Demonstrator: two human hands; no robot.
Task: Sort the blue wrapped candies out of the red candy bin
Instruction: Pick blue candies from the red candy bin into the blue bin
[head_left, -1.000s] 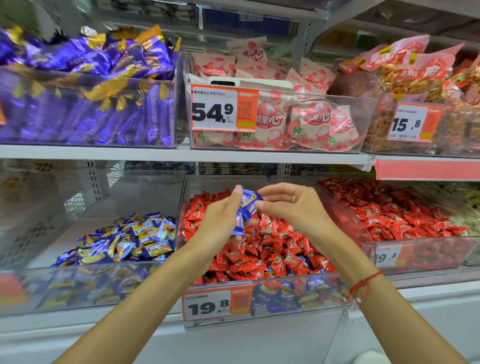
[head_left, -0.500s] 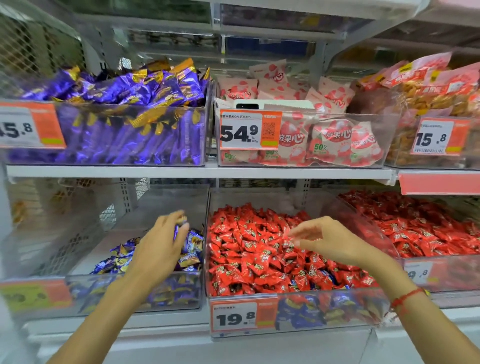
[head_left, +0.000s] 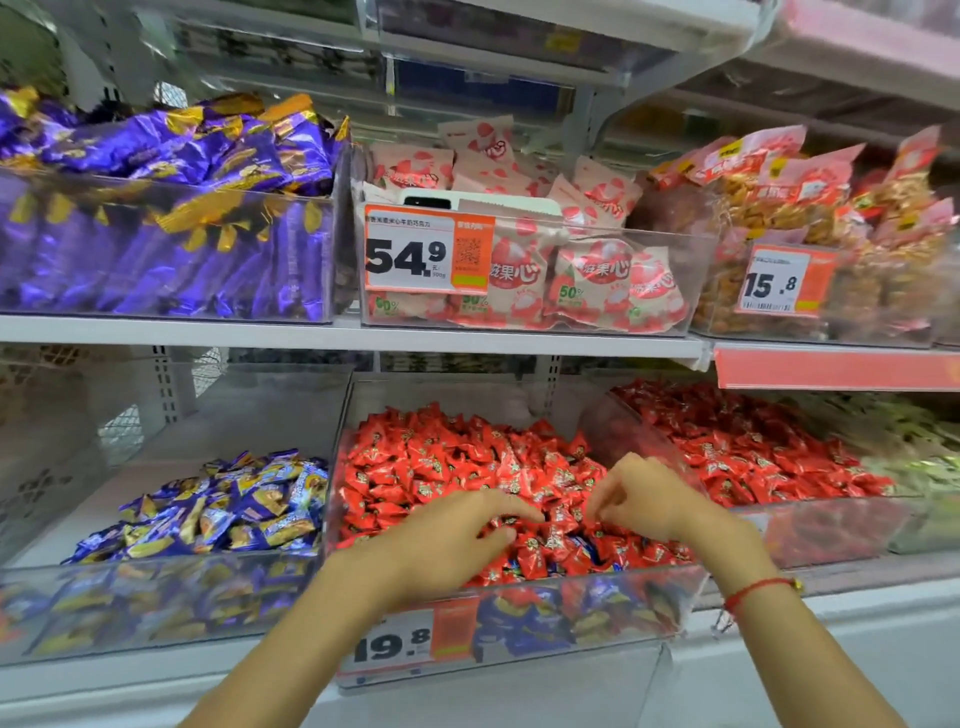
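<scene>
Both hands reach into the clear plastic bin of red wrapped candies (head_left: 447, 467) on the lower shelf. The left hand (head_left: 457, 540) lies on the pile, fingers loosely spread, holding nothing. The right hand (head_left: 639, 499) curls its fingers down into the candies; whether it pinches one cannot be told. Blue wrapped candies (head_left: 584, 553) show between the hands near the bin's front wall.

Both forearms reach forward, palms down. Left hand (head_left: 457, 540) fingers loosely spread; right hand (head_left: 641, 499) fingers hang curled, possibly pinching, too blurred to confirm. Hands near, apart.
</scene>
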